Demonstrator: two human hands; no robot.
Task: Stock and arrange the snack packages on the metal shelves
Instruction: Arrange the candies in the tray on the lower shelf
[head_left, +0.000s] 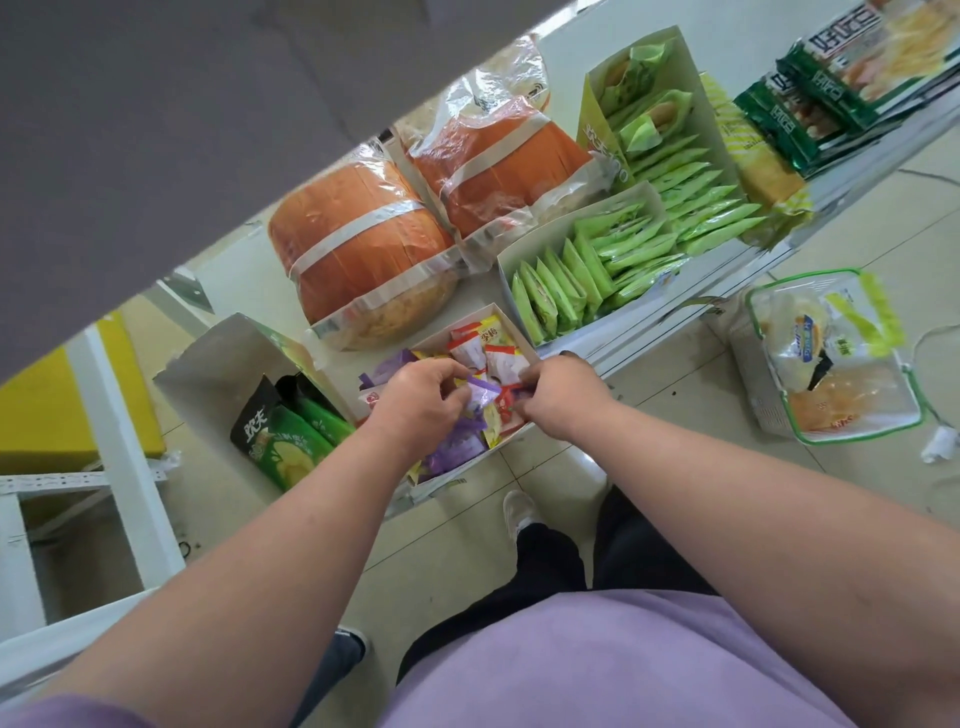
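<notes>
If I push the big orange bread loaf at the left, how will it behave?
The left bread loaf probably feels light for its size and squashes easily, being sliced bread. Its clear wrapper looks glossy, so likely slippery. Its rounded shape may rock rather than slide on the shelf.

There are two big bread loaves in clear bags: one (358, 249) on the left, one (498, 166) behind it. Three open cardboard trays stand on the shelf: two with light green sachets (597, 270) (670, 156), too many to count, and one with mixed purple and red-white candy packets (483, 364). One yellow striped package (758, 161) lies beside them. Two hands (421, 400) (561, 395) reach into the candy tray. One clear bag with a green edge (831, 358) lies on the floor.
</notes>
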